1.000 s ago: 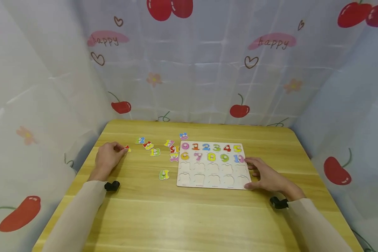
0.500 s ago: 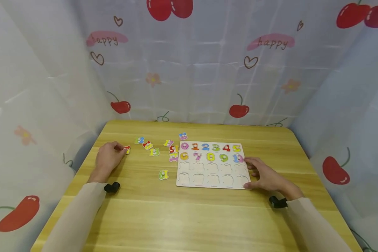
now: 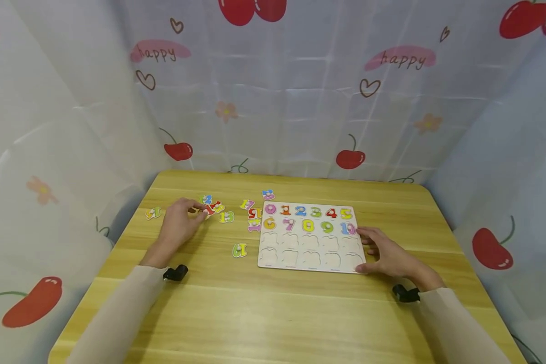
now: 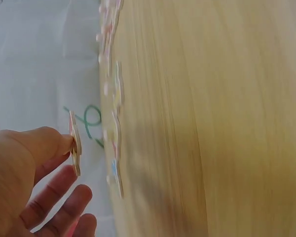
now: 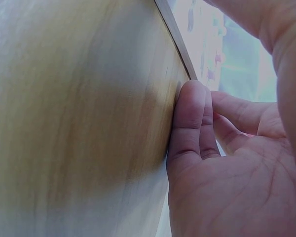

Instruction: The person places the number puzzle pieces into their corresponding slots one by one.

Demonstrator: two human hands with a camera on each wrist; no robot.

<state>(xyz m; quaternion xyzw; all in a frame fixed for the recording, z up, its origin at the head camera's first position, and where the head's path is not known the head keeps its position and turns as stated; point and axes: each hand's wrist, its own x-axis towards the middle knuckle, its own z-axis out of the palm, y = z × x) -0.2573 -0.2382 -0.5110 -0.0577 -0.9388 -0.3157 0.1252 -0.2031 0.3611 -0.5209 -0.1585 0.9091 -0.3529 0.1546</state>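
Observation:
My left hand [image 3: 180, 222] pinches a red-and-yellow number puzzle piece [image 4: 75, 148] between thumb and fingers. In the left wrist view the piece is raised off the tabletop, edge-on. In the head view it overlaps other loose pieces, among them a red-and-yellow one [image 3: 217, 206] and a green-and-blue 12 [image 3: 206, 199]. The wooden number board [image 3: 279, 253] shows colored numbers 0 to 10 in its upper two rows and bare recesses in the lower two. At its right side my right hand [image 3: 389, 255] touches the edge, thumb at the near corner, fingers near the 10.
Left of the board lie a 13 [image 3: 226, 217], a red 15 [image 3: 255, 213], a pink-and-yellow 17 [image 3: 247, 204] and a green-and-yellow piece [image 3: 239, 250]. Another piece [image 3: 153, 213] lies at far left. A patterned curtain [image 3: 300, 111] borders the wooden table [image 3: 264, 313].
The left hand has moved right, carrying the red-and-yellow piece off its earlier spot toward the other pieces. A piece at far left has come into sight. The right hand stays at the board.

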